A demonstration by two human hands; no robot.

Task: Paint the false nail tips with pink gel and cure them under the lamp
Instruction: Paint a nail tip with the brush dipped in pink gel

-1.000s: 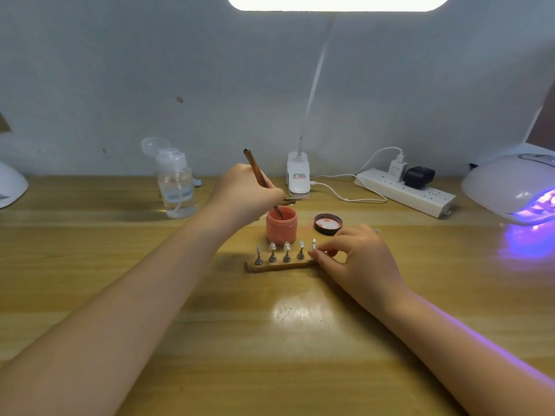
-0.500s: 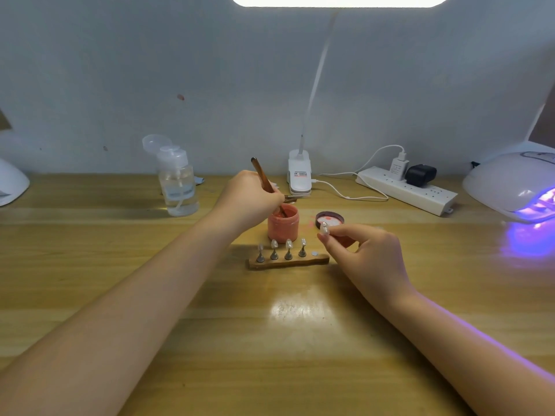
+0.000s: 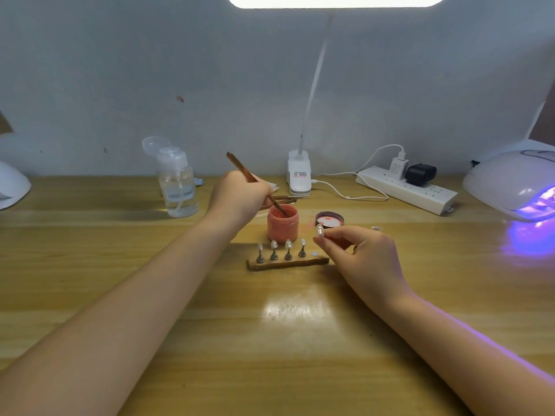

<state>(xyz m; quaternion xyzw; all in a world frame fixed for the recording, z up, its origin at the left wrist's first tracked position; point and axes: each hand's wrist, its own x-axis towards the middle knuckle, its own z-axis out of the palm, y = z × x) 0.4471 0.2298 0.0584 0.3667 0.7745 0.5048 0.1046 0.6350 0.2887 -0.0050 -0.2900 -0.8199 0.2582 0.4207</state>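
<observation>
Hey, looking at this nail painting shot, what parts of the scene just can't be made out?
All in the head view:
- Brush bristles: sunk inside the pink gel jar, so how much gel they carry is hidden.
- Right hand grip on the nail tip: its stand, if any, is behind the fingers.
- Curing lamp: cut off by the right edge; its inside is lost in purple glare.
- Clip lamp label: too small to read.

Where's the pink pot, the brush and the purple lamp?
pink pot (image 3: 283,229), head view, front wall.
brush (image 3: 238,165), head view, handle above the left hand.
purple lamp (image 3: 510,178), head view, white dome.
</observation>
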